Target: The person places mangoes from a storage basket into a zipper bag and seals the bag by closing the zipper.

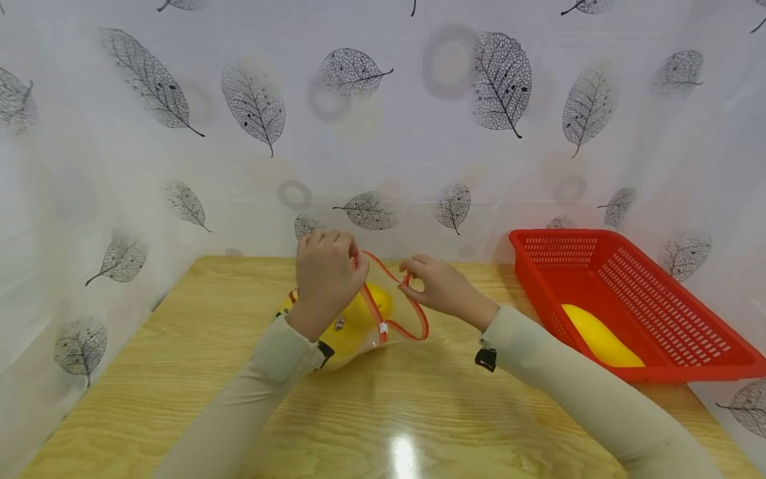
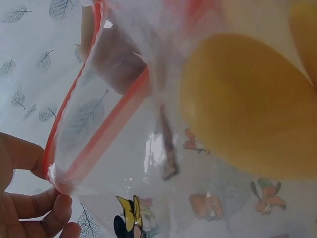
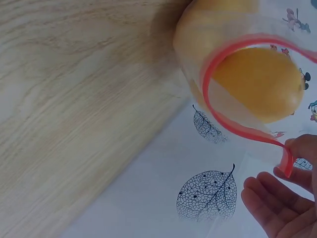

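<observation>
A clear zip bag [image 1: 374, 307] with red zip edges and printed cartoon figures is held up over the wooden table, its mouth spread open. Large yellow fruits [image 1: 353, 326] lie inside it, seen through the plastic; one [image 3: 260, 84] shows through the mouth in the right wrist view. My left hand [image 1: 329, 276] pinches the bag's red edge, thumb against fingers, as the left wrist view also shows at the rim's corner. Opposite, my right hand [image 1: 439, 286] pinches the other end of that edge between thumb and forefinger, the other fingers loosely bent.
To the right stands a red plastic basket [image 1: 538, 299] with perforated sides, holding one long yellow fruit [image 1: 598, 339]. The wooden table [image 1: 371, 412] extends in front of the bag. A white curtain [image 1: 407, 146] with leaf prints hangs behind it.
</observation>
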{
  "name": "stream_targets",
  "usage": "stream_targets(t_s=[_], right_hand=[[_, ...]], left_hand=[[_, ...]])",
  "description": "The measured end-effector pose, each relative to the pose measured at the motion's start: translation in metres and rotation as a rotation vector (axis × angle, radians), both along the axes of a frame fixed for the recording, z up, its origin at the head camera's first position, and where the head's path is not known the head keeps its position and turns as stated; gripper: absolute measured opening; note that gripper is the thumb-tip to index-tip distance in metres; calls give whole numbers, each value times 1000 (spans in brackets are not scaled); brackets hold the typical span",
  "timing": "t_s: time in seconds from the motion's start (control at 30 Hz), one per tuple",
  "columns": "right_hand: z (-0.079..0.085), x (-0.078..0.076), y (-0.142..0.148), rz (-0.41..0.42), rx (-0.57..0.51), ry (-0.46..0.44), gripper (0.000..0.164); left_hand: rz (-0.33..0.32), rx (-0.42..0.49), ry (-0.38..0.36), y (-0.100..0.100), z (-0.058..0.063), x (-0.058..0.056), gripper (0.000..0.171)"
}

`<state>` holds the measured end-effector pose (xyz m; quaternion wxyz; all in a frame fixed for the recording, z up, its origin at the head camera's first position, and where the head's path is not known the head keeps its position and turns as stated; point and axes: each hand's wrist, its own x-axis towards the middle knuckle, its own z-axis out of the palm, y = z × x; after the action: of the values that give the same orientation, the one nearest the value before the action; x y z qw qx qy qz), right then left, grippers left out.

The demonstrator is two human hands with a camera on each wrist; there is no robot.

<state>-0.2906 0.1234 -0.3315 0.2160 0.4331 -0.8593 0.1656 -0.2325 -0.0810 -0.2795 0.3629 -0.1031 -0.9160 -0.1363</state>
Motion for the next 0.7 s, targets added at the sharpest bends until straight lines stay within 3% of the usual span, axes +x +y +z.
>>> stream_targets(t_s=[0.2, 0.7], right_hand=[[10, -8, -9, -28, 40, -22, 2], [63, -39, -34, -109, 56, -108, 12]], left_hand=[[1, 8, 6, -7, 2, 2, 14], [43, 28, -9, -25, 9, 6, 10]])
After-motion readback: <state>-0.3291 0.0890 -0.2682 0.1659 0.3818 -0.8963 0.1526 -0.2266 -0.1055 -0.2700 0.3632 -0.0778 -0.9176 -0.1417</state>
